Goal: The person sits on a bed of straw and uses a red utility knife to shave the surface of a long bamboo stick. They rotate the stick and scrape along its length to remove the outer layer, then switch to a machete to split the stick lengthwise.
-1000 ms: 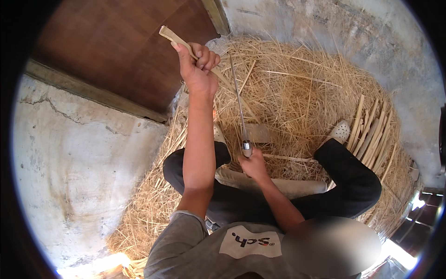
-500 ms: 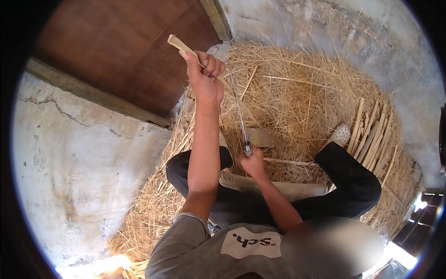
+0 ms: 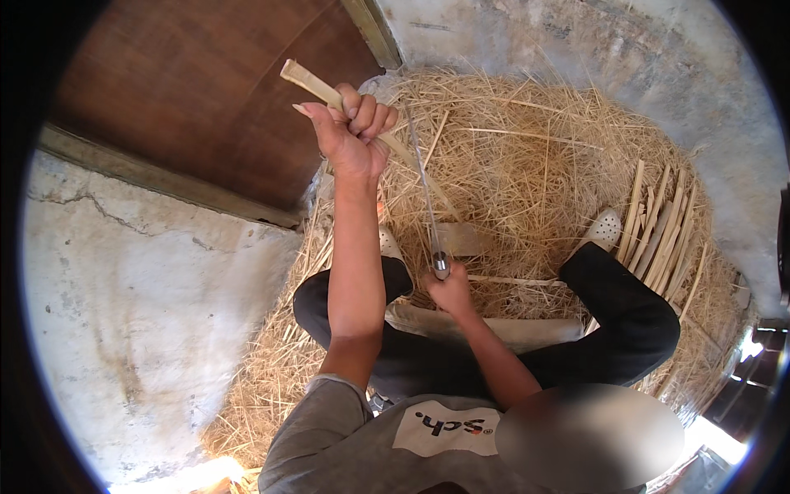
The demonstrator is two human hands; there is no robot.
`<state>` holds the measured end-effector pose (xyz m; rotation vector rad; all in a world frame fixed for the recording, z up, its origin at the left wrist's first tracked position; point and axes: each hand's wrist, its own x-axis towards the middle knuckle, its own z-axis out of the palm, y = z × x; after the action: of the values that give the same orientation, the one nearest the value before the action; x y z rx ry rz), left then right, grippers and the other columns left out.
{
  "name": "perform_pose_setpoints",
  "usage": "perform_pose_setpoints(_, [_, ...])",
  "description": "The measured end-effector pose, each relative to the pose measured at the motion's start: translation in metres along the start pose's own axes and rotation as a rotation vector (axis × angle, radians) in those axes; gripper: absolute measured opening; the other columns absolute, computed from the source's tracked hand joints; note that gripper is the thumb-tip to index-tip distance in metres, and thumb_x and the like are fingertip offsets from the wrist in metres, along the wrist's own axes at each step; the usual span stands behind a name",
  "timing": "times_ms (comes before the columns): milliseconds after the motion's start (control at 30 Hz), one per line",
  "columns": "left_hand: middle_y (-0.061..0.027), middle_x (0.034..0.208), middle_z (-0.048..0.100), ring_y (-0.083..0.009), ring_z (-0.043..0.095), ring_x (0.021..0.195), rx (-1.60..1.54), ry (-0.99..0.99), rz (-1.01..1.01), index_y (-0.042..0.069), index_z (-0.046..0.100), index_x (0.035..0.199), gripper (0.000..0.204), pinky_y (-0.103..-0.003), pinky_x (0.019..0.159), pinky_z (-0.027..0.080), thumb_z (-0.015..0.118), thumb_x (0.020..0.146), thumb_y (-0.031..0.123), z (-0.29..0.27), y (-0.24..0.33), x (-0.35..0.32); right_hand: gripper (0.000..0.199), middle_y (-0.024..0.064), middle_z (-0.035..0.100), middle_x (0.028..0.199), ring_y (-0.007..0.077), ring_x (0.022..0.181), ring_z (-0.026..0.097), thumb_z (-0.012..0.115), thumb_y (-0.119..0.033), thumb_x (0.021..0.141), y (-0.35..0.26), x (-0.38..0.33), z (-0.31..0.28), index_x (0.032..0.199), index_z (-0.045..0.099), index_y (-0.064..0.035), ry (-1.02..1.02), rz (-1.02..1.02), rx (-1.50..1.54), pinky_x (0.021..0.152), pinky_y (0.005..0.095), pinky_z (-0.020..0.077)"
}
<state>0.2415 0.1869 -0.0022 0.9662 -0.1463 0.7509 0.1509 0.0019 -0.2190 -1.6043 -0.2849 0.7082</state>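
Observation:
My left hand [image 3: 354, 123] is raised at arm's length and closed around a pale split bamboo strip [image 3: 300, 78]. The strip slants from the upper left down toward the straw in front of my knees. Lower down, my right hand [image 3: 451, 290] grips the handle of a long thin-bladed knife [image 3: 424, 189]. Its blade points up and lies along the strip, just below my left fist. I sit with bent knees in dark trousers.
A heap of straw [image 3: 527, 165] covers the ground. Several split bamboo strips [image 3: 658, 222] lie stacked at the right beside a white shoe [image 3: 605, 226]. A flat wooden block [image 3: 465, 239] lies ahead. A brown wooden door [image 3: 189, 107] stands at upper left, with rough concrete [image 3: 123, 329] below it.
My left hand and the strip's upper end drifted slightly right, then back left. The right hand and the knife stayed almost in place.

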Motion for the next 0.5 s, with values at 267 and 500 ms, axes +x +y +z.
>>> perform_pose_setpoints(267, [0.0077, 0.054, 0.016, -0.0078, 0.015, 0.049, 0.022, 0.130, 0.014, 0.018, 0.033, 0.066, 0.058, -0.025, 0.051, 0.021, 0.057, 0.080, 0.069, -0.018, 0.012, -0.003, 0.014, 0.0066, 0.049, 0.053, 0.0161, 0.051, 0.048, 0.059, -0.006, 0.077, 0.008, 0.001, -0.007, 0.068, 0.049, -0.0016, -0.042, 0.234, 0.116, 0.050, 0.0369, 0.0386])
perform_pose_setpoints(500, [0.0066, 0.053, 0.018, -0.0081, 0.015, 0.048, -0.032, 0.011, -0.001, 0.016, 0.034, 0.068, 0.051, -0.025, 0.050, 0.021, 0.049, 0.091, 0.058, -0.012, 0.008, 0.000, 0.010, 0.0084, 0.051, 0.057, 0.0184, 0.053, 0.049, 0.058, -0.005, 0.073, 0.077, 0.011, 0.008, 0.072, 0.050, 0.0004, 0.079, 0.132, -0.100, 0.053, 0.0382, 0.0420])
